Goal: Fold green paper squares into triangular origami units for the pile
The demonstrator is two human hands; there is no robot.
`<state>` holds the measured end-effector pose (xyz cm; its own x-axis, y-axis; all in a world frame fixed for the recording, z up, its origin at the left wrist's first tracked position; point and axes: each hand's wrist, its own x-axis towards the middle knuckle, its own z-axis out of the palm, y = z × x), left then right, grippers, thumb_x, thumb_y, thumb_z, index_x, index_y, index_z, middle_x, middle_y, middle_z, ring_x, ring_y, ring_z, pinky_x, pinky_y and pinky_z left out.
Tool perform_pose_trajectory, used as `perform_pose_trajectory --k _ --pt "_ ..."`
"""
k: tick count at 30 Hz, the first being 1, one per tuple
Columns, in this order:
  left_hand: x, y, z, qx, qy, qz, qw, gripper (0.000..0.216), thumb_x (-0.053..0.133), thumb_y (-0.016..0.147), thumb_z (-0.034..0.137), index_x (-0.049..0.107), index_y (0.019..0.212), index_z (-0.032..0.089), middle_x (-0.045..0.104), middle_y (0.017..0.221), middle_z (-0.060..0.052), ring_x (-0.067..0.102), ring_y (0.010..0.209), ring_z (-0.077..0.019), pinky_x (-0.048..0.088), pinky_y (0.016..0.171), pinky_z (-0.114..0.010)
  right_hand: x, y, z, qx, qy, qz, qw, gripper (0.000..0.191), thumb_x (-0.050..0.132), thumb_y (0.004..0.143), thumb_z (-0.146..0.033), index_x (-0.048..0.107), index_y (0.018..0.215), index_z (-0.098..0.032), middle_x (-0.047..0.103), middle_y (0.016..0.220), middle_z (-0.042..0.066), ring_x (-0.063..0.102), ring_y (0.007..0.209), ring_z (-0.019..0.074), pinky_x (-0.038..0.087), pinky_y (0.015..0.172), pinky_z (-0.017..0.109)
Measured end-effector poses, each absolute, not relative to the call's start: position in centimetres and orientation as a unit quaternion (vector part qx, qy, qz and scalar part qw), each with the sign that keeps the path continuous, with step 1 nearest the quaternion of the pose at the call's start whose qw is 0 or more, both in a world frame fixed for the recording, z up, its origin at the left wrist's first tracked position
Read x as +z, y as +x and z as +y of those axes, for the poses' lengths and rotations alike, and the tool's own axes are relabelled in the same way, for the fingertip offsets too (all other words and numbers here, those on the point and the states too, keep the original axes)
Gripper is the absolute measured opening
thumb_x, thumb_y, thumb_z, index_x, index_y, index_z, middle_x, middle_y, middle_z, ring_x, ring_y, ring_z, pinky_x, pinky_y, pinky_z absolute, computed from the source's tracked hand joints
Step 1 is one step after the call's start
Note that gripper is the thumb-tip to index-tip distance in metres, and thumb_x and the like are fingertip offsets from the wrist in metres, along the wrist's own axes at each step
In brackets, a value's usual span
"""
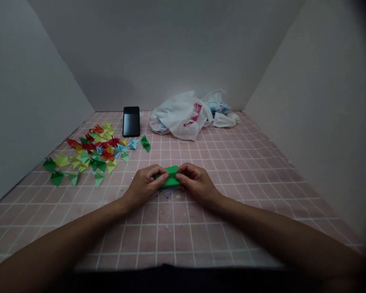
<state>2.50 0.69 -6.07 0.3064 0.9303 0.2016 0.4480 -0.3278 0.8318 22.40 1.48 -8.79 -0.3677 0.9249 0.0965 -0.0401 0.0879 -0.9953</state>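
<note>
Near the middle of the desk [247, 175], head view: one folded green paper [171, 182] was held at both sides. Left hand [148, 179]: grip pinched narrow on the paper's left side. Right hand [195, 181]: grip likewise pinched, right side. Handling, as judged: light, thin, easily creased; best held by its edges. Farther left lay multicoloured folded paper figures [88, 147].

The left hand [146, 182] and right hand [198, 183] pinch green paper [171, 180] over the counter [247, 171]; folded papers [98, 164], a phone [131, 122] and a bag [178, 116] lie beyond.
</note>
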Motion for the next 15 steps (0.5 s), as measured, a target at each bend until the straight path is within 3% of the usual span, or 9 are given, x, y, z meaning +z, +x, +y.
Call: perform_pose_trajectory --k 7,15 --pt "-6.13 2.50 0.44 0.363 0.727 0.465 0.352 0.017 0.060 0.087 0.031 0.070 0.081 0.018 0.065 0.074 -0.001 0.057 0.068 -0.0139 0.043 0.066 -0.027 -8.49 22.53 1.30 0.517 -0.382 -0.640 0.421 0.018 0.065 0.086 -0.034 0.060 0.077 -0.019 0.056 0.069 -0.002 0.049 0.062 0.0109 0.040 0.059 0.025" --pt "-6.63 2.48 0.90 0.413 0.613 0.465 0.488 0.018 0.069 0.078 0.035 0.066 0.081 0.017 0.062 0.072 0.001 0.056 0.067 -0.0130 0.047 0.064 -0.026 -8.75 22.68 1.37 0.456 -0.407 -0.649 0.452 0.016 0.063 0.089 -0.032 0.059 0.078 -0.020 0.057 0.071 -0.001 0.053 0.066 0.0130 0.043 0.062 0.026"
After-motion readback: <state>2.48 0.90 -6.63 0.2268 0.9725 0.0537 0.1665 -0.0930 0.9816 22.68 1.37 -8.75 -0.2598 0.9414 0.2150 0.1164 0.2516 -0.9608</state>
